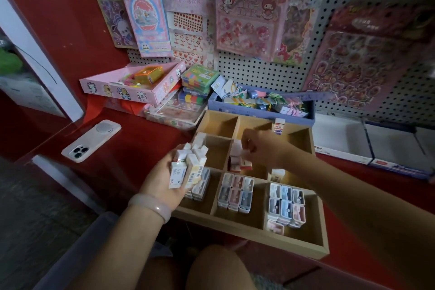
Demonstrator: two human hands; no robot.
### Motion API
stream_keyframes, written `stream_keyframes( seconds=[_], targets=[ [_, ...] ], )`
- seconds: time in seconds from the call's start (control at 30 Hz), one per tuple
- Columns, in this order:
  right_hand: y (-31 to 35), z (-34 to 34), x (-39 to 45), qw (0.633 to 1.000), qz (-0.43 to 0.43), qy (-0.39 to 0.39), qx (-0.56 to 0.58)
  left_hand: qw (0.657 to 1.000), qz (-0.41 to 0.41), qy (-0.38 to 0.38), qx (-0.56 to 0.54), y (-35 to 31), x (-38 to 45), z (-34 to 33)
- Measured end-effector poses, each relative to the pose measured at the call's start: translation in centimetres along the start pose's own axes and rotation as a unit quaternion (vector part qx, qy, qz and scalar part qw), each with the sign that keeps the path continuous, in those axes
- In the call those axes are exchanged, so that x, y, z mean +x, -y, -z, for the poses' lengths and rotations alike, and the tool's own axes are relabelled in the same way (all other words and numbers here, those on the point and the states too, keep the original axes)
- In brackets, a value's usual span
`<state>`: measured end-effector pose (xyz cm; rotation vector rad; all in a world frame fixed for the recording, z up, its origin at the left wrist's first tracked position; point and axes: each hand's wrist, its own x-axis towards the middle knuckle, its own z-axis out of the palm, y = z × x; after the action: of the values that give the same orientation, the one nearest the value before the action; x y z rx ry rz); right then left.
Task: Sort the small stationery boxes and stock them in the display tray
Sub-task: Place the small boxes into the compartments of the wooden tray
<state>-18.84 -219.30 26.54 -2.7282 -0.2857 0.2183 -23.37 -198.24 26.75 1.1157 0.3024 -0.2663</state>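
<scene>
1. The left hand has its grip curled round a bundle of small boxes, held upright just over the tray's left edge, at about 9 o'clock from the middle compartment.
2. The right hand reaches into that middle compartment, its fingers curled down among a few red-and-white boxes. It looks to be pinching one, though blur hides the fingertips.
3. The coming move turns on this: the bundle lies at 8 o'clock from the right hand, near it, long sides standing up, so the right hand is the one to draw from it.
4. The near row holds three packed groups of pastel boxes standing on end.
5. The far compartments look mostly bare; one lone box stands at 12 o'clock.
6. A phone lies on the red table at 10 o'clock.
</scene>
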Motion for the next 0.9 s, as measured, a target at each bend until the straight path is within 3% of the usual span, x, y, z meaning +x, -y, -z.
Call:
stream_keyframes(
  seconds=[0.17,0.23,0.33,0.43,0.63,0.9],
  targets=[
    [-0.7,-2.9,-0.2,1.000,-0.015,-0.015,-0.016,0.995,0.055,0.068,-0.055,0.2,0.9,0.2],
    [-0.4,-3.9,0.0,0.999,-0.033,-0.018,0.020,0.998,0.027,0.050,-0.031,0.0,0.4,0.0],
    [0.0,-5.0,0.3,0.993,-0.058,-0.041,0.091,0.993,0.044,0.086,-0.061,0.1,0.7,0.7],
    [0.3,-5.5,0.8,0.981,-0.113,-0.047,0.154,0.992,0.069,0.055,-0.093,0.1,1.0,0.8],
    [0.2,-6.0,1.5,0.973,-0.150,-0.045,0.168,0.983,0.096,0.070,-0.141,0.2,0.7,0.5],
    [0.5,-4.4,1.1,0.977,-0.128,0.030,0.167,0.987,0.099,0.061,-0.115,0.7,0.9,0.7]
  ],
)
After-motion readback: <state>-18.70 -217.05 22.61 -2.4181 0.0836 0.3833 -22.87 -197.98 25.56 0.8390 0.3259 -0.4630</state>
